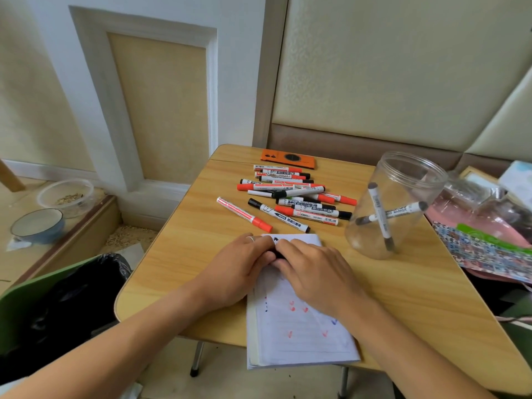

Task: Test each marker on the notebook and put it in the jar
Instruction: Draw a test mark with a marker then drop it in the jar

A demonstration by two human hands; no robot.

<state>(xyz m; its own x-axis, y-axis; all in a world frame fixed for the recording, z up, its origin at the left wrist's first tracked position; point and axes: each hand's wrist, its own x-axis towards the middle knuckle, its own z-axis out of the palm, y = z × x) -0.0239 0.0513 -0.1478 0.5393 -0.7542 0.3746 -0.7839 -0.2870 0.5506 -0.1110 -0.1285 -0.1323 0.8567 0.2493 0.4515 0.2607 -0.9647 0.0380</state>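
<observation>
Both forearms are extended from the near edge of the frame over the table (pixel 178 254). At far left, off the table, a green bin (pixel 43 298) lined with a black bag is seen. The left hand (pixel 239 269) is laid on the upper part of the notebook (pixel 299 335), fingers curled, with a ring on one finger. The right hand (pixel 313 272) is placed just beside it, fingertips meeting those of the left. A small dark object (pixel 277 254), apparently part of a marker, is pinched between the two hands; most of it is hidden, so its exact form cannot be told. Both hands are closed around it. Red, blue and black test marks are visible on the open page below the hands.

Beyond the hands, a loose pile of markers (pixel 296 194) with red and black caps is spread across the table, with an orange phone (pixel 288 159) behind it. To the right of the pile, well apart from the hands, the clear jar (pixel 397 205) is standing upright with two markers crossed inside. Assorted clutter (pixel 489 234) is heaped at the right edge.
</observation>
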